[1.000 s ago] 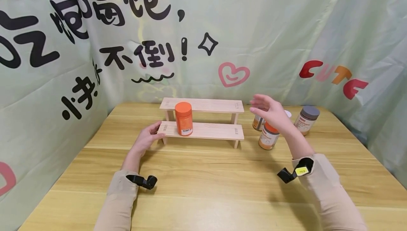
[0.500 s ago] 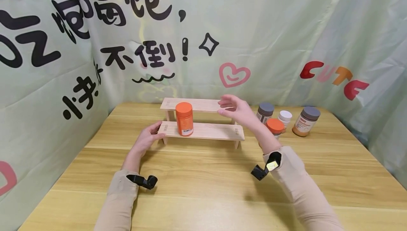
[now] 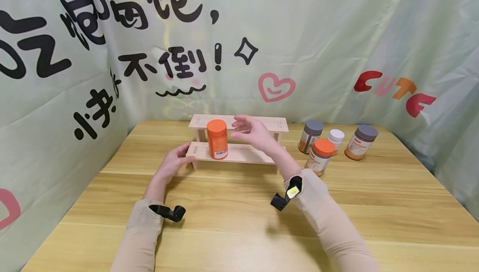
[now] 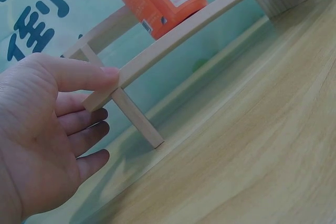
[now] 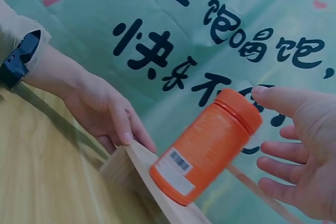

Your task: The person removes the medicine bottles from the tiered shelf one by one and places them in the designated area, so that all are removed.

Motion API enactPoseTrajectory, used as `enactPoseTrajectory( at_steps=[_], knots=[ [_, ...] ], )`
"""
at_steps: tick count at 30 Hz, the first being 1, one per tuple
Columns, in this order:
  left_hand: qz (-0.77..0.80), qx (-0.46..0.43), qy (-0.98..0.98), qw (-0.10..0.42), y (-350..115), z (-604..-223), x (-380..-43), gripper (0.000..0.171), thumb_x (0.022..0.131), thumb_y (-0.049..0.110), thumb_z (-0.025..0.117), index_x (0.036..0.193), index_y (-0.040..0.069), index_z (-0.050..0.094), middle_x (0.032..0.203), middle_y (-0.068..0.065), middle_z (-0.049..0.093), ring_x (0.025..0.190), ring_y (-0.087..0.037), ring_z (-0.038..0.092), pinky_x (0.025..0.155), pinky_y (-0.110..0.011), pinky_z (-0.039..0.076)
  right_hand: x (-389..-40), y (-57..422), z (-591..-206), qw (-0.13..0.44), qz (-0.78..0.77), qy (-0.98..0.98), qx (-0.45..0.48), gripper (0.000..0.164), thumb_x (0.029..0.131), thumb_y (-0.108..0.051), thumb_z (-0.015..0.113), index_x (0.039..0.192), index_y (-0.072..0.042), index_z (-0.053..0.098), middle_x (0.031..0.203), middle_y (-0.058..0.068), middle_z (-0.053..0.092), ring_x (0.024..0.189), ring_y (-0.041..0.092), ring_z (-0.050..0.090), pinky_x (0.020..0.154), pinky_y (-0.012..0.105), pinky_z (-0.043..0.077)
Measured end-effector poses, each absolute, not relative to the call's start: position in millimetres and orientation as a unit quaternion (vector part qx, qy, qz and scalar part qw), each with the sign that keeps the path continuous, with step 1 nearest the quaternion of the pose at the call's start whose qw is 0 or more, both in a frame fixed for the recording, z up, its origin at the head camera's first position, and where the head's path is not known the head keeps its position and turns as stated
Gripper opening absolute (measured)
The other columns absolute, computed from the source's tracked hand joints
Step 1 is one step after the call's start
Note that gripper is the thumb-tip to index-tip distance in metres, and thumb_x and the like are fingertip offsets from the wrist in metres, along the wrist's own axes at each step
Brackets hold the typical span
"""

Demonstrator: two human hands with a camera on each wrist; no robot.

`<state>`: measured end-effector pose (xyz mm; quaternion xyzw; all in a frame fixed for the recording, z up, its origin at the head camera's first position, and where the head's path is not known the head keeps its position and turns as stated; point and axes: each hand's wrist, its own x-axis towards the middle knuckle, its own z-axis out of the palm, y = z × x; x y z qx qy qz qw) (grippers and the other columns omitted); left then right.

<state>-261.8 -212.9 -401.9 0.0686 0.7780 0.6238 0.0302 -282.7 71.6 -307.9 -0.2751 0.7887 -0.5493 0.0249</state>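
Note:
A two-tier wooden shelf (image 3: pixel 250 154) stands on the table. On the left part of its lower tier an orange bottle (image 3: pixel 218 139) stands upright, its barcode label facing front. My left hand (image 3: pixel 173 163) holds the left end of that tier; the left wrist view shows the thumb (image 4: pixel 86 76) on the plank's edge and the other fingers beyond its end. My right hand (image 3: pixel 255 134) hovers just right of the bottle, in front of the upper tier. Its fingers are spread and relaxed, with nothing between them. In the right wrist view a gap separates these fingers (image 5: pixel 283 152) from the bottle.
Right of the shelf stand a grey-capped bottle (image 3: pixel 311 137), an orange-capped bottle (image 3: pixel 319 157), a small white-capped bottle (image 3: pixel 336 138) and a larger grey-capped bottle (image 3: pixel 361 143). A printed cloth (image 3: pixel 318 35) hangs behind the wooden table (image 3: pixel 209 222).
My right hand has moved left from above the bottles on the right to beside the orange bottle on the shelf. The left hand, the shelf and the bottle on it have stayed in place.

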Motion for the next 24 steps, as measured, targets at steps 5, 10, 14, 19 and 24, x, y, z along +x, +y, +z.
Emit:
enactPoseTrajectory(
  at_steps=[5, 10, 14, 19, 24],
  knots=[
    [0.62, 0.067, 0.781, 0.031, -212.7, -402.0, -261.4, 0.068, 0.086, 0.005, 0.062, 0.144, -0.004, 0.026, 0.145, -0.024, 0.029, 0.132, -0.034, 0.029, 0.108, -0.044, 0.023, -285.4, 55.4, -314.4, 0.027, -0.539, 0.797, -0.27, 0.063, 0.081, -0.016, 0.072, 0.135, 0.0, 0.043, 0.124, 0.014, 0.055, 0.111, 0.025, 0.053, 0.092, 0.035, 0.045],
    [0.616, 0.065, 0.784, 0.028, -212.6, -400.9, -260.7, 0.069, 0.086, 0.006, 0.062, 0.144, -0.003, 0.026, 0.146, -0.023, 0.029, 0.132, -0.034, 0.029, 0.108, -0.044, 0.023, -285.5, 42.3, -320.5, 0.028, -0.544, 0.797, -0.26, 0.065, 0.08, -0.016, 0.073, 0.136, -0.001, 0.042, 0.124, 0.014, 0.054, 0.111, 0.025, 0.052, 0.093, 0.034, 0.045],
    [0.616, 0.064, 0.784, 0.029, -212.9, -401.1, -261.5, 0.069, 0.086, 0.006, 0.062, 0.144, -0.002, 0.026, 0.145, -0.022, 0.03, 0.132, -0.033, 0.03, 0.108, -0.044, 0.023, -286.9, 34.7, -324.3, 0.019, -0.542, 0.803, -0.248, 0.065, 0.08, -0.016, 0.073, 0.135, -0.002, 0.042, 0.123, 0.013, 0.055, 0.11, 0.024, 0.052, 0.095, 0.034, 0.042],
    [0.618, 0.065, 0.783, 0.026, -212.7, -401.2, -262.2, 0.068, 0.086, 0.006, 0.063, 0.144, -0.002, 0.028, 0.145, -0.022, 0.031, 0.131, -0.033, 0.031, 0.108, -0.044, 0.025, -286.2, 28.8, -324.9, 0.011, -0.53, 0.811, -0.246, 0.065, 0.081, -0.017, 0.072, 0.136, -0.001, 0.041, 0.124, 0.013, 0.054, 0.11, 0.025, 0.051, 0.097, 0.035, 0.041],
    [0.617, 0.066, 0.783, 0.027, -212.9, -401.8, -262.2, 0.069, 0.086, 0.006, 0.063, 0.144, -0.003, 0.027, 0.145, -0.023, 0.031, 0.131, -0.033, 0.031, 0.107, -0.044, 0.025, -284.9, 27.9, -326.4, -0.005, -0.526, 0.814, -0.249, 0.061, 0.08, -0.018, 0.073, 0.132, -0.003, 0.046, 0.119, 0.011, 0.057, 0.105, 0.024, 0.053, 0.092, 0.034, 0.044]
  ],
)
